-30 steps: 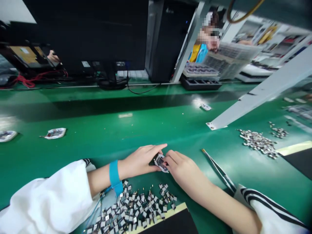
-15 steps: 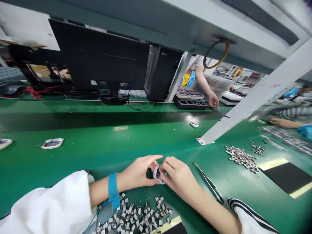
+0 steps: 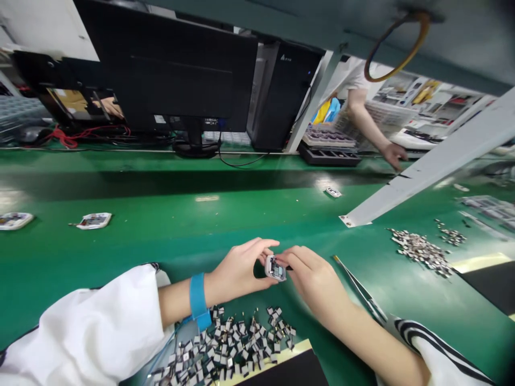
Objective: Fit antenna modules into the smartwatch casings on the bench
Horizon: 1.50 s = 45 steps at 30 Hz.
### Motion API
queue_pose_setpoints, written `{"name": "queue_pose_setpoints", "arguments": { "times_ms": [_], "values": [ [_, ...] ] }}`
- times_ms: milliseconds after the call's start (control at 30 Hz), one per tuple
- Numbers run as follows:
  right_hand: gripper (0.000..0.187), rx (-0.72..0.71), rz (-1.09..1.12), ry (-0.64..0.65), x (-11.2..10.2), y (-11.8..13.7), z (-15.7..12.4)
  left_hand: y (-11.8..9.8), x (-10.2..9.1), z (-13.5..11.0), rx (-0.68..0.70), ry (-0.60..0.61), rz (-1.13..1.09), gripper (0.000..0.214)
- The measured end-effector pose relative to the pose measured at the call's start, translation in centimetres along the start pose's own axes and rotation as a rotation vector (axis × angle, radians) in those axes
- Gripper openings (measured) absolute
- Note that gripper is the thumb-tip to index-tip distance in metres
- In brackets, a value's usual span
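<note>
Near the middle of the green tabletop [image 3: 132, 246], the left hand [image 3: 239, 268] has one white-cased device [image 3: 276, 269] in its grip, between thumb and fingers, its inner parts facing up. At the right edge of that device, the fingertips of the right hand [image 3: 314, 276] are bent in close together; whether their grip pinches anything I cannot tell.

On the front of one black computer tower [image 3: 292, 102] is a pale triangle logo, the characters beside it too small to read. One monitor [image 3: 181, 75] has a white label [image 3: 160, 119] on its back, also unreadable.

Beside a metal post, pale trays [image 3: 330, 136] with dark contents are stacked on a black tray [image 3: 330, 156] with compartments; what the compartments hold is unclear. Clear plastic boxes [image 3: 396, 115] stand behind, partly covered by another person's arm [image 3: 368, 123].

Three similar devices lie apart from the hands: two at the left and one near the slanted white beam [image 3: 422, 161]. One heap of small grey square parts [image 3: 225, 348], too many to count, lies below the hands; a second heap [image 3: 418, 249] and a smaller scatter [image 3: 453, 236] are at the right. One pair of tweezers [image 3: 362, 292] lies beside the right forearm. Two black mats with yellow edges show, and one blue band [image 3: 198, 295] circles the left wrist.
</note>
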State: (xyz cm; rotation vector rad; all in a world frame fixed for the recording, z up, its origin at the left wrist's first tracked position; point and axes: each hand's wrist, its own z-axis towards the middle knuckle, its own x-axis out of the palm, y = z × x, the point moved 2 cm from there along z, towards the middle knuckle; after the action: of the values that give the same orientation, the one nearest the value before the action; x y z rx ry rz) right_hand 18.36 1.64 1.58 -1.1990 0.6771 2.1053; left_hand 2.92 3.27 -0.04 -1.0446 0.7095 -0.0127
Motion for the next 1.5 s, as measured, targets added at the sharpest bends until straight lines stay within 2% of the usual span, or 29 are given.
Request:
{"name": "queue_pose_setpoints", "arguments": {
  "times_ms": [100, 167, 433, 633, 733, 900, 1133, 1233, 1333, 1400, 1500],
  "values": [
    [0.010, -0.020, -0.026, 0.053, -0.2, 0.3, 0.2, -0.1, 0.0, -0.1, -0.003, -0.017, 0.000, 0.050],
    [0.006, -0.043, 0.034, 0.041, -0.4, 0.2, 0.4, -0.2, -0.1, 0.0, -0.006, -0.038, -0.023, 0.049],
    [0.009, -0.042, 0.391, -0.207, -0.2, -0.7, 0.7, -0.7, -0.1, 0.0, -0.015, -0.128, -0.231, 0.050],
    [0.008, 0.059, 0.480, -0.273, 0.5, -0.7, 0.5, -0.5, -0.1, -0.3, 0.015, -0.173, -0.200, 0.043],
    [0.009, 0.019, 0.470, -0.277, 0.5, -0.9, 0.6, -0.4, -0.1, -0.3, 0.043, -0.176, -0.172, 0.040],
    [0.006, -0.030, 0.436, -0.115, 0.0, -1.2, 0.9, -0.4, 0.0, -0.2, 0.031, -0.147, -0.220, 0.039],
    [0.005, 0.059, 0.543, -0.218, 0.3, -1.3, 0.8, -0.4, 0.0, -0.1, 0.019, -0.150, -0.273, 0.039],
    [0.005, 0.031, 0.429, -0.218, 0.2, -1.4, 0.7, -0.2, 0.0, -0.1, 0.016, -0.152, -0.249, 0.035],
    [0.004, -0.141, 0.123, -0.226, -0.4, -1.1, 0.8, 0.0, 0.1, -0.2, 0.026, -0.147, -0.228, 0.035],
    [0.013, -0.233, -0.057, -0.167, -0.8, -0.8, 1.0, 0.1, 0.1, -0.2, 0.032, -0.141, -0.222, 0.036],
    [0.020, -0.268, -0.163, -0.046, -1.1, -0.6, 1.2, 0.2, 0.1, -0.2, 0.021, -0.123, -0.224, 0.037]
  ]
}}
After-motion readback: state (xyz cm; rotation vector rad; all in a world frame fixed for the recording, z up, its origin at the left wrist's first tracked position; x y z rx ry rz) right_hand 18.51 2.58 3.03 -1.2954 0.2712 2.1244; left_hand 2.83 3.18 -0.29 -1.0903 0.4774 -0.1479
